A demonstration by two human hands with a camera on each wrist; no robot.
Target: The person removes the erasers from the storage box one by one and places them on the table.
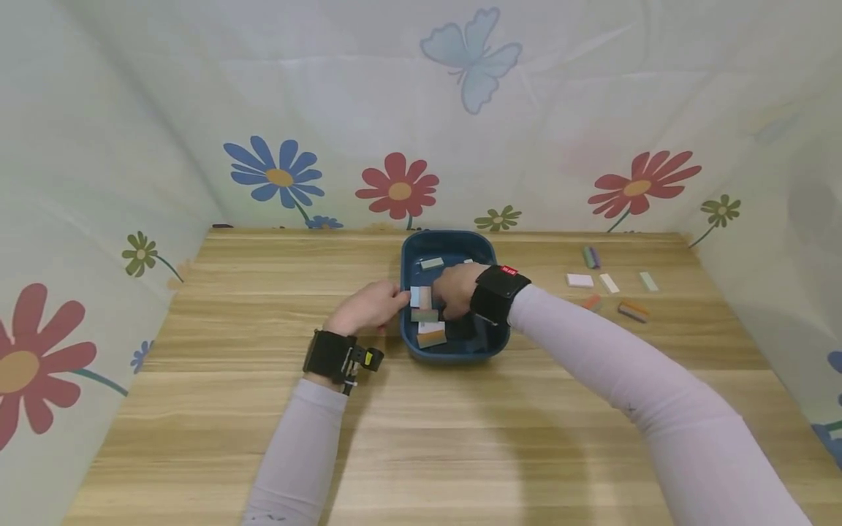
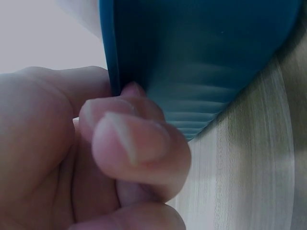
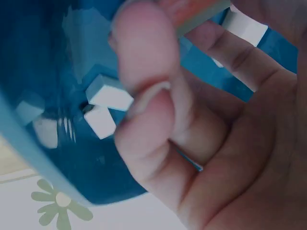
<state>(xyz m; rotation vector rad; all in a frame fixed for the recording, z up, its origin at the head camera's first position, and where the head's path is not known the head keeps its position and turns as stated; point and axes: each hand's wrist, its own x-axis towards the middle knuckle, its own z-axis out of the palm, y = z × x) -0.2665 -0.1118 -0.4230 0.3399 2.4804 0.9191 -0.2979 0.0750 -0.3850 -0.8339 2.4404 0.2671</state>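
A dark blue plastic bin (image 1: 455,358) stands on the table with several small rectangular blocks inside. My left hand (image 1: 370,305) pinches its left rim; the left wrist view shows curled fingers (image 2: 139,143) against the bin's outer wall (image 2: 192,62). Down inside the bin, my right hand (image 1: 457,288) has curled fingers at an orange-and-grey block (image 3: 196,14), partly hidden behind a fingertip. Near these fingers lie a grey-green block (image 1: 424,315), a brown-orange block (image 1: 431,339) and a pale block (image 1: 431,264). White blocks (image 3: 110,93) show beyond the fingers in the right wrist view.
To the right of the bin, loose blocks lie on the wooden table (image 1: 421,438): a white one (image 1: 579,280), a purple-and-green one (image 1: 591,257), an orange-and-purple one (image 1: 633,312) and others. Flower-printed cloth (image 1: 546,146) walls the table's back and sides.
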